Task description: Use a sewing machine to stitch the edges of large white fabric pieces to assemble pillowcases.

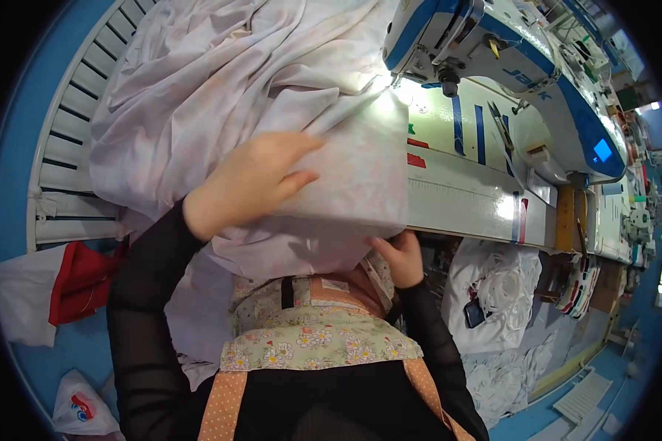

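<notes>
Closest thing is the flowery apron (316,349), then the big pale cloth (353,158), bunched over the left of the surface (467,200) and spilling past its front edge. Left hand (246,180) is over it, fingers loosely spread, not gripping. Right hand (400,260) is by the cloth's front right corner, thumb and fingers slightly apart; can't tell if they're pinching it. Looks soft, limp and light tbh, though that heap could drag. I'd hold the straight right edge or that corner.
</notes>
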`<state>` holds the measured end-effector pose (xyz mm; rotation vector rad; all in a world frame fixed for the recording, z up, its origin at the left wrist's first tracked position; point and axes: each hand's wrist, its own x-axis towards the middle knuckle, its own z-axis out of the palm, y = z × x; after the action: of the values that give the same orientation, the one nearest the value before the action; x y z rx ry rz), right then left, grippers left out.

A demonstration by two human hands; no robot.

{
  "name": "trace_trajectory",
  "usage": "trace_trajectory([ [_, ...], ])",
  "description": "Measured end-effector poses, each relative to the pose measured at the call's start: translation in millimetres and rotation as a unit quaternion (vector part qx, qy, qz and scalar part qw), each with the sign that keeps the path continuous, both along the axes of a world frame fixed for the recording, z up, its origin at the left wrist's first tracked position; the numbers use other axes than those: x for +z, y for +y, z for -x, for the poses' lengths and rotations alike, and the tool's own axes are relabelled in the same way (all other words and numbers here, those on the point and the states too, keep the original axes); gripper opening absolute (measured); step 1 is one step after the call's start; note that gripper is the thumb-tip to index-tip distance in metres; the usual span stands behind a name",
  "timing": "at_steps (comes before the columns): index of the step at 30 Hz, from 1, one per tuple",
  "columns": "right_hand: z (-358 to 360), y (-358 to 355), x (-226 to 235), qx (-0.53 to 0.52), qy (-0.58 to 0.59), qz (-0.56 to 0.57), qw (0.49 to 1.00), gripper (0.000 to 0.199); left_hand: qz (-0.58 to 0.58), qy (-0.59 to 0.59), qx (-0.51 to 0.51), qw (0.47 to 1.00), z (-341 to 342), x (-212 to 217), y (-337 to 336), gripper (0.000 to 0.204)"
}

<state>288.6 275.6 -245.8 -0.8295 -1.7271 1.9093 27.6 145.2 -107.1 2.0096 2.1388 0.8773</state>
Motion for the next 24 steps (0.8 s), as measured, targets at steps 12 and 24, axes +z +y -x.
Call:
trace_trajectory([
  [12,-40,-53,54,0.016,0.05,0.141,0.989,0.065,0.116,0.164,0.128,0.971,65,-29,-28,0.049],
  [24,-37,-36,56,0.104,-0.005,-0.309,0.945,0.039,-0.01,0.243,0.155,0.958,99,-36,12,0.035],
])
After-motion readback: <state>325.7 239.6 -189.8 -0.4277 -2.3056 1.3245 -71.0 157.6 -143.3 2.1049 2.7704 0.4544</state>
